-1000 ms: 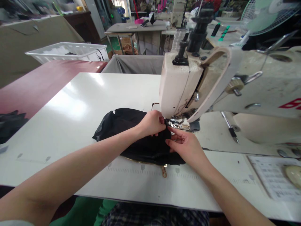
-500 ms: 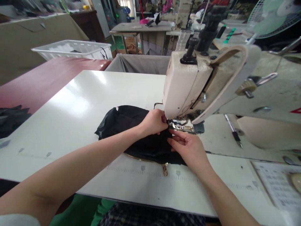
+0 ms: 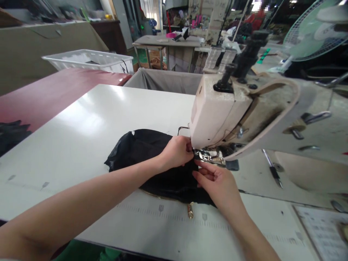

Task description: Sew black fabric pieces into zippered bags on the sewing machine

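A black fabric piece (image 3: 141, 148) lies on the white table, its right edge at the needle area of the sewing machine (image 3: 212, 112). Along its near edge runs a gold zipper (image 3: 160, 196) with a gold puller (image 3: 190, 210). My left hand (image 3: 178, 151) pinches the fabric just left of the metal presser foot (image 3: 205, 155). On the near side of the foot, my right hand (image 3: 216, 177) grips the fabric's right edge between thumb and fingers. The fingertips of both hands are partly hidden, and the needle itself cannot be made out.
A pen (image 3: 272, 169) lies on the machine bed to the right. Dark fabric scraps (image 3: 13, 136) rest at the far left on a red surface (image 3: 67, 81). Behind are a white plastic basket (image 3: 89, 58), a grey cloth-lined bin (image 3: 168, 79) and a fan (image 3: 307, 32).
The camera view has tilted up, so most things appear lower in the picture. Both hands keep their hold on the fabric beside the presser foot; the fabric has barely shifted.
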{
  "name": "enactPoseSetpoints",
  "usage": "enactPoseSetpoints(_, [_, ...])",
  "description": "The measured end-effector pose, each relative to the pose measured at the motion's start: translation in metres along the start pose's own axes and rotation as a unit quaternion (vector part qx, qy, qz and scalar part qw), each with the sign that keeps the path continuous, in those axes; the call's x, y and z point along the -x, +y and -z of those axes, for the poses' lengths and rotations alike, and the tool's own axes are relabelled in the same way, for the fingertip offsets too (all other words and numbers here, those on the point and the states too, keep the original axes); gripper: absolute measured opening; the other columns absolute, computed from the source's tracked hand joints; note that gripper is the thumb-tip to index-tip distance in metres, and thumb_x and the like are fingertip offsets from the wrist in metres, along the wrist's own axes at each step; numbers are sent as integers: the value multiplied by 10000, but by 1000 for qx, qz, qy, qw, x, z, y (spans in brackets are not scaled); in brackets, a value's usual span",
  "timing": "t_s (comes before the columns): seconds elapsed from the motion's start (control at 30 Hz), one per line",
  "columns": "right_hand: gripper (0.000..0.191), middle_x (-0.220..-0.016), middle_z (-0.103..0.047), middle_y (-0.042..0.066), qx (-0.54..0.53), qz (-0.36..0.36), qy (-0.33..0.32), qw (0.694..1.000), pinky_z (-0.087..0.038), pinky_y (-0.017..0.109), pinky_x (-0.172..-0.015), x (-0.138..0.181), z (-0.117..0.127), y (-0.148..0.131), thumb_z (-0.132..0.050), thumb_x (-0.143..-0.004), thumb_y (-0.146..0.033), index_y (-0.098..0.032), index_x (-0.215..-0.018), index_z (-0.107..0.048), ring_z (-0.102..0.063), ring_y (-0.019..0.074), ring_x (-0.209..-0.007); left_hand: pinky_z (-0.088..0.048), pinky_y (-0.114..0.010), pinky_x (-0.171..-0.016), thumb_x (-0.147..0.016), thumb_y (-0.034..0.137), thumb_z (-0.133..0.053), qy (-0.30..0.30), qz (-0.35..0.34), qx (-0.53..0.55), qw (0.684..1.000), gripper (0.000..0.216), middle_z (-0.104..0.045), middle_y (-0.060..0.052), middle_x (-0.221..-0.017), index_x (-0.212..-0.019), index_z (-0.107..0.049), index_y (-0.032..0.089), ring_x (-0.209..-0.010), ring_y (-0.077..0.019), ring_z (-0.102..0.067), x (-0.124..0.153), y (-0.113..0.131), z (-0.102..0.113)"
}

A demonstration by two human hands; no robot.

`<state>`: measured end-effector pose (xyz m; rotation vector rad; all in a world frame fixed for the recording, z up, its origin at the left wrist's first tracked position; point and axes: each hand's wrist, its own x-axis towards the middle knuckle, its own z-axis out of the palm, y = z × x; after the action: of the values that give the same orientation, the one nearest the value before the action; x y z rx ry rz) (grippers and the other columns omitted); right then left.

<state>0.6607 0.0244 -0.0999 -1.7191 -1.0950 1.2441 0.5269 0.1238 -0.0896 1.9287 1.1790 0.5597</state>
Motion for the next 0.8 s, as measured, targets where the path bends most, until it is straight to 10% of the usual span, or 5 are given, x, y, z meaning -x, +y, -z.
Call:
enactPoseSetpoints(0.33, [307,-673,-686,18,-21,14,1,1000,-531,298,-568,1,4,-3,-714,-641,-389,-180,-866,-693,-634,170,-567,-454,-227,-556,-704,69,-568,56,-11,-72,996,96,-576,0,-614,-667,-548,155,-576,-139,-574,-1,2,2])
enactPoseSetpoints(0.57, [547,-706,-701,12,-148,-65,-66,985,-570,320,-634,22,4,-10,-751,-583,-375,-190,-1060,-555,-675,186,-623,-487,-277,-671,-799,192,-620,18,-155,-102,982,163,-556,-43,-912,-937,-535,181,-790,-169,-553,76,11,10])
enactPoseSetpoints(0.8, [636,-949,-722,91,-161,-42,-86,982,-553,331,-758,38,-3,-9,-739,-624,-328,-198,-1157,-418,-701,207,-802,-476,-239,-614,-795,195,-682,-20,-102,-103,989,201,-559,-30,-922,-985,-618,178,-728,-134,-556,91,4,7])
